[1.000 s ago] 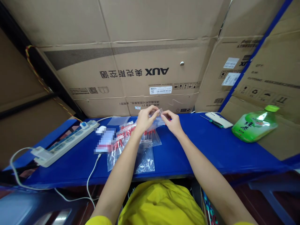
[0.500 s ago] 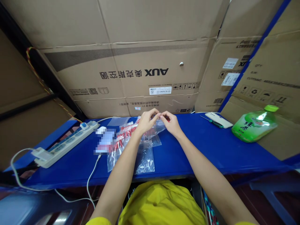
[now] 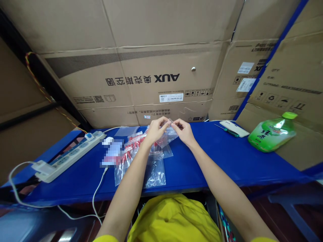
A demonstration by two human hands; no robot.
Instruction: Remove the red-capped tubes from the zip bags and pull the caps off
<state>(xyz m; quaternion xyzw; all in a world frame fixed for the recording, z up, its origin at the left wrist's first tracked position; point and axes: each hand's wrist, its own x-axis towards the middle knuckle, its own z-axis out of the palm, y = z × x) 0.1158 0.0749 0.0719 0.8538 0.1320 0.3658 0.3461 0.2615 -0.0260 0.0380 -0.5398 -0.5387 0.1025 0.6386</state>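
Both my hands pinch the top of a clear plastic bag [image 3: 168, 137] above the blue table. Thumb and fingers of my left hand [image 3: 157, 129] are closed on its upper edge. Close beside it, my right hand [image 3: 183, 131] grips the same edge, fingertips almost touching the left ones. Under and left of my left hand lie several clear zip bags with red pieces [image 3: 136, 144] inside; what the pieces are I cannot make out. Another clear bag [image 3: 155, 173] lies flat nearer the table's front edge, partly behind my left forearm.
A white power strip [image 3: 73, 154] with plugs and cables runs along the left side. Near it lies a blurred phone [image 3: 114, 151] on a white cable. At right are a green screwdriver [image 3: 230, 132], a white case-like object [image 3: 237, 128] and a green bottle [image 3: 272, 132]. Cardboard [image 3: 141, 30] walls the back.
The bag between my hands now shows more plainly, hanging below my fingertips, and no red shows beside my right fingers. My hands have barely moved; the view has shifted slightly.
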